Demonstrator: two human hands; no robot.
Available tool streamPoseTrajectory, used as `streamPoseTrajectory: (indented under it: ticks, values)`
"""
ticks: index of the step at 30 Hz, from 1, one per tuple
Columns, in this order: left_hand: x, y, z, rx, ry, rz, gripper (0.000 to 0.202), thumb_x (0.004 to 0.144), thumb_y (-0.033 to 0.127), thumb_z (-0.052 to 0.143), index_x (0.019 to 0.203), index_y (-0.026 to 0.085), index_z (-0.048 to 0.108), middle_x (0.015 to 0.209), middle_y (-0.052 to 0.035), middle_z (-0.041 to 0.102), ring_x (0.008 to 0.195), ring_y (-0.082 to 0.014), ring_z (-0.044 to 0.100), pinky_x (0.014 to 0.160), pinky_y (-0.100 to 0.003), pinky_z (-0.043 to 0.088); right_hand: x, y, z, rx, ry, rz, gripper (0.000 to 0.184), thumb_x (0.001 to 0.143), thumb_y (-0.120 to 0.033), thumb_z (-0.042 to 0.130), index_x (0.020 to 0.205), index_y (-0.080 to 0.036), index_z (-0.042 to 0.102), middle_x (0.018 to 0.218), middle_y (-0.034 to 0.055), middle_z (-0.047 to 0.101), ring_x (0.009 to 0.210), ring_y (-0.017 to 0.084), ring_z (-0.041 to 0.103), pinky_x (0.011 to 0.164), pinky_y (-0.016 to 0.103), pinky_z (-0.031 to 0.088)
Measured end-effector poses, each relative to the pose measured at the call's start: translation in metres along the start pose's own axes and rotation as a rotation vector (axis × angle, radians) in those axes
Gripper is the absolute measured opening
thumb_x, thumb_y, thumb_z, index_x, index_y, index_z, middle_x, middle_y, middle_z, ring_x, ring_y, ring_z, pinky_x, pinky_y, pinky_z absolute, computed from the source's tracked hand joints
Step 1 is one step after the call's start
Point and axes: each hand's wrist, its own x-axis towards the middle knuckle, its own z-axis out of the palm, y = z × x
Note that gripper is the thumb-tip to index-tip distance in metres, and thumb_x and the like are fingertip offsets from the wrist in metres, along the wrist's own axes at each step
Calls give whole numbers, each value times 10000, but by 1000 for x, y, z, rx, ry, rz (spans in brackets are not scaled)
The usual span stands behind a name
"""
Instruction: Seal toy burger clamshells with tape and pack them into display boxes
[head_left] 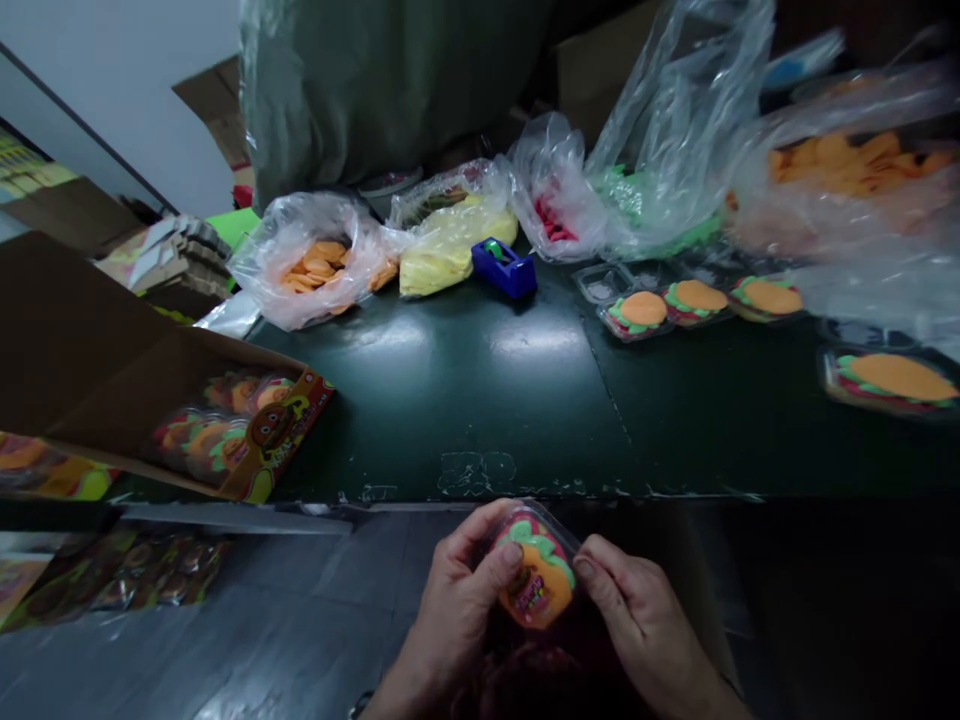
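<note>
Between both hands is a clear plastic clamshell pack point(541, 592) with a toy-like burger in it, orange on top with a green frilly layer and a small printed label. My left hand point(469, 580) grips its left side, thumb across the front. My right hand point(626, 595) pinches the pack's right edge between thumb and fingers. The pack is held just in front of the table's near edge. Nearest on the left stands an open display box point(289, 425) with a cartoon burger on its front and several packed burgers point(206, 440) inside.
On the dark green table point(450, 390) sit a blue tape dispenser point(506, 270), a bag of orange pieces point(315, 265), a yellow bag point(457, 240), a bag of red pieces point(555, 215) and green pieces in plastic point(667, 210). Several open burger packs point(697, 298) line the right side.
</note>
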Motion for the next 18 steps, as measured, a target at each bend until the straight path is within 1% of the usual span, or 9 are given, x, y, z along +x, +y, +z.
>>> streamPoseTrajectory:
  ticks: [4, 7, 8, 10, 12, 14, 16, 18]
  values:
    - [1, 0, 4, -40, -11, -9, 443, 690, 278, 806, 1100, 194, 658, 925, -71, 727, 774, -195, 676, 749, -327, 539, 6, -1, -3, 241, -80, 66, 443, 927, -511, 409, 604, -221, 319, 598, -50, 283, 542, 112, 271, 479, 241, 261]
    - [5, 0, 2, -89, 13, 14, 390, 712, 258, 791, 1073, 189, 659, 910, -63, 729, 759, -176, 678, 743, -302, 534, 14, 3, 1, 373, -95, 109, 453, 911, -532, 449, 611, -218, 320, 611, -54, 267, 559, 108, 247, 484, 238, 247]
    - [6, 2, 1, -98, 10, 17, 373, 717, 253, 787, 1062, 188, 660, 904, -60, 728, 751, -168, 677, 739, -290, 530, 17, 5, 1, 386, -107, 115, 457, 910, -534, 454, 610, -217, 319, 611, -55, 262, 560, 107, 243, 483, 239, 240]
    - [9, 8, -1, -88, -44, -3, 384, 714, 266, 791, 1065, 189, 656, 917, -62, 723, 757, -165, 675, 742, -283, 522, 23, 6, 0, 383, -141, 107, 463, 910, -533, 460, 606, -215, 317, 607, -56, 259, 557, 104, 241, 482, 240, 232]
    - [11, 18, 0, -39, -124, -44, 415, 718, 320, 786, 1086, 182, 652, 941, -72, 713, 782, -172, 668, 750, -281, 511, 26, 5, -6, 361, -183, 84, 462, 913, -531, 458, 604, -212, 331, 606, -54, 275, 556, 103, 250, 481, 239, 235]
    - [15, 28, 5, 37, -172, -72, 413, 732, 385, 764, 1057, 148, 671, 886, -74, 705, 742, -157, 650, 704, -248, 494, 29, 1, -13, 331, -210, 48, 464, 914, -532, 452, 598, -208, 348, 604, -51, 293, 557, 104, 261, 481, 237, 243]
    - [20, 35, 12, 91, -173, -81, 387, 733, 406, 751, 978, 112, 698, 806, -70, 694, 680, -141, 627, 648, -226, 472, 34, -5, -19, 295, -214, 15, 468, 912, -533, 450, 588, -206, 359, 597, -49, 306, 558, 106, 271, 483, 236, 250]
    - [26, 39, 19, 104, -146, -71, 359, 705, 385, 765, 920, 102, 711, 781, -68, 692, 655, -142, 618, 627, -229, 466, 42, -11, -24, 269, -195, -10, 473, 895, -534, 474, 572, -207, 361, 582, -50, 305, 553, 106, 272, 476, 235, 247]
